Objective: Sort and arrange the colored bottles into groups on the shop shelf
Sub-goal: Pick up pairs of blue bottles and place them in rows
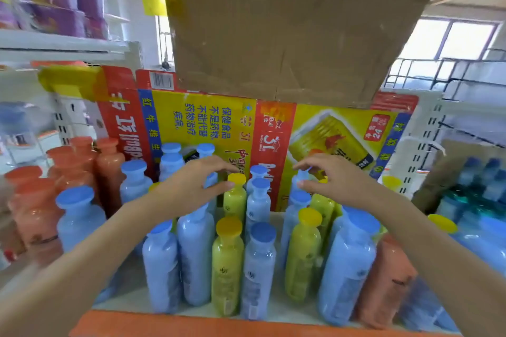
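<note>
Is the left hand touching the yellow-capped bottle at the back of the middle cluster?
Touching. The head view shows the left hand's fingertips lying against the yellow cap of the back yellow bottle, with no gap between them.

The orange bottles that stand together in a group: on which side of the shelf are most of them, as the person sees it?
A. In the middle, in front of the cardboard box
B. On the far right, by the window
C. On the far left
C: the cluster of orange bottles stands at the left end of the shelf, left of the blue bottles; only a single orange bottle stands toward the right.
</note>
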Available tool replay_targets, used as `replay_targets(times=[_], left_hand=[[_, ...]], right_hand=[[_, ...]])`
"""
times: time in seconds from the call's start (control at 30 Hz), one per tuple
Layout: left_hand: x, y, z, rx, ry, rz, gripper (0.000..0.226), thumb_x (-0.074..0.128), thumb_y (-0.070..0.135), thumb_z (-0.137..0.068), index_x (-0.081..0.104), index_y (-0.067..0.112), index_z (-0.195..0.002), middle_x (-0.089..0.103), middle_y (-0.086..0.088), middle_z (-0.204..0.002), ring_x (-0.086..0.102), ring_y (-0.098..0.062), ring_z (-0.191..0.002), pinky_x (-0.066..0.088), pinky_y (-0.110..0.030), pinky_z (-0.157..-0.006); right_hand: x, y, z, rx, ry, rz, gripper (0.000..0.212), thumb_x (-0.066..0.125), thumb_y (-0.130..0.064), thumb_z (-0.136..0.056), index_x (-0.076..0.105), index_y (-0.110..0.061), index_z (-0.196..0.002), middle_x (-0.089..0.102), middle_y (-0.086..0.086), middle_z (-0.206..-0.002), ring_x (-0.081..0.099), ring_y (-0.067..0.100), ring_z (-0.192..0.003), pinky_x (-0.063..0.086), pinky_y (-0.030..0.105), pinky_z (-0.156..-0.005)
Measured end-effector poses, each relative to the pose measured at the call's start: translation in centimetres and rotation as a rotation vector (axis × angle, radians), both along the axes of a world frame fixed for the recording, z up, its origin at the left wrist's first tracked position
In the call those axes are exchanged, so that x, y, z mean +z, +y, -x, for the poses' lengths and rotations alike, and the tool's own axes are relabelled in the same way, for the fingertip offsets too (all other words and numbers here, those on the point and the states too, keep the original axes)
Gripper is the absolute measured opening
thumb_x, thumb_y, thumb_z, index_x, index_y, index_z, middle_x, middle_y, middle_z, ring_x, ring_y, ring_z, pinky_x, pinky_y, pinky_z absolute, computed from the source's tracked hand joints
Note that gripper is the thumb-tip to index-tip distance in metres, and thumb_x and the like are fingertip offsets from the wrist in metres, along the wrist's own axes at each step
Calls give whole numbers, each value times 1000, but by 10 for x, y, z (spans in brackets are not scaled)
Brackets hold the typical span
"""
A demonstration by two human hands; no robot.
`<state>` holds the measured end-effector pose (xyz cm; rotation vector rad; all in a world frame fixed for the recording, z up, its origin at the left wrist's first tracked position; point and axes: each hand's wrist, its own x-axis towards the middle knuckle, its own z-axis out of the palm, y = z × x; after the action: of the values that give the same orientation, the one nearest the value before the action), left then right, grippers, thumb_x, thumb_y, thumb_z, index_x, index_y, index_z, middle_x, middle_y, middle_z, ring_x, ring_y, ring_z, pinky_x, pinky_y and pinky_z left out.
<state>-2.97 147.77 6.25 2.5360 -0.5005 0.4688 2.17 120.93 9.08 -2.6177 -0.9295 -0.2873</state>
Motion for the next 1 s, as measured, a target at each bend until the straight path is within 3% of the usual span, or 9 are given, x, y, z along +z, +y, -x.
replay_targets(times=[0.23,0.3,0.37,0.5,0.67,0.73,0.87,1.0], left_hand=[[-3,-49,-11,-205,32,-40,34,55,33,-88,55,26,-121,50,6,-131,44,-11,-123,33,-22,-98],[-3,-67,-11,-258,34,-52,37,56,37,-88,55,24,-122,52,7,-128,46,-13,-121,34,-21,-97],[-2,-85,-10,-331,40,-40,41,57,44,-85,56,23,-121,53,10,-120,53,-15,-111,40,-32,-98],[-1,-123,-10,-432,57,-65,34,55,31,-89,54,24,-123,52,7,-123,48,-9,-114,40,-33,-97],[-7,-166,-17,-475,85,-87,33,56,34,-89,53,29,-122,50,9,-122,47,-7,-112,39,-28,-95],[-9,-179,-18,-472,100,-92,34,56,33,-89,52,28,-123,49,9,-122,46,-6,-111,37,-23,-92],[-13,-197,-19,-440,129,-156,39,58,33,-88,50,26,-125,49,6,-126,46,-11,-117,37,-29,-96],[-16,-210,-17,-349,111,-188,43,61,28,-86,50,24,-127,52,3,-125,47,-15,-117,34,-22,-91]], right_hand=[[-13,-57,46,-258,56,-95,29,66,-31,-83,61,-27,-111,57,-9,-104,54,9,-92,45,30,-86],[-15,-74,63,-326,75,-130,26,68,-27,-82,62,-25,-108,58,-9,-101,55,11,-93,45,29,-85],[-17,-93,77,-394,59,-135,28,68,-27,-82,63,-24,-109,58,-7,-103,57,15,-97,46,34,-87],[-21,-126,98,-506,45,-102,31,67,-27,-83,61,-23,-113,59,-4,-106,56,14,-96,45,31,-85],[-25,-146,105,-504,66,-88,37,64,-29,-84,57,-24,-120,53,-12,-105,51,8,-94,36,16,-73],[-26,-150,102,-488,92,-61,39,62,-32,-86,54,-25,-124,52,-12,-109,49,8,-97,38,20,-78],[-26,-148,89,-421,152,-25,51,62,-32,-87,43,-26,-134,52,-1,-125,52,15,-102,44,31,-88],[-32,-142,71,-331,162,27,56,63,-34,-85,42,-25,-136,51,2,-124,51,20,-111,42,33,-94]])
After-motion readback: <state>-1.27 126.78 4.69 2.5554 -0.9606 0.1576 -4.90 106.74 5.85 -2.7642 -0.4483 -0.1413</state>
